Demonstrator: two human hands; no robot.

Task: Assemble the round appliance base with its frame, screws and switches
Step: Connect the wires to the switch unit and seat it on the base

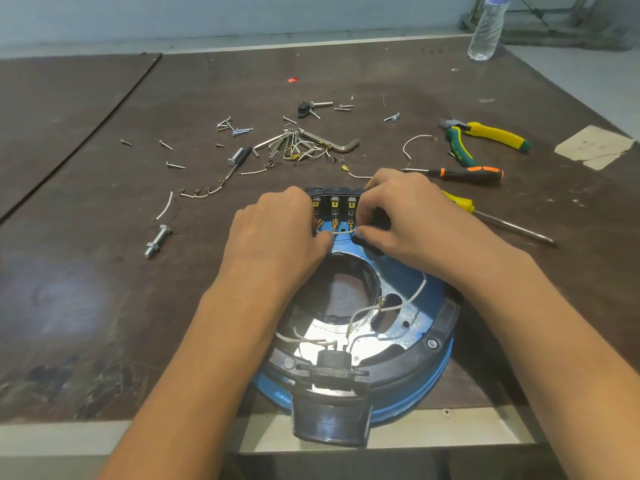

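The round blue appliance base (408, 278) lies at the table's near edge, ringed by a black frame (440, 327) held with screws. A black switch block (334, 202) with brass terminals stands at its far side. A short white wire (343, 232) runs below the terminals. My left hand (277, 233) curls against the block's left end, thumb at the wire. My right hand (398, 216) grips the block's right end and pinches the wire with its thumb. A black plug socket (330, 407) sits at the near rim with white wires (381, 308) leading in.
Loose screws (175, 165), hex keys (304, 140) and wire pieces lie beyond the base. A large bolt (157, 240) sits at the left. Pliers (485, 136), an orange-black screwdriver (464, 174) and a yellow screwdriver (498, 220) lie to the right. A water bottle (488, 29) stands far right.
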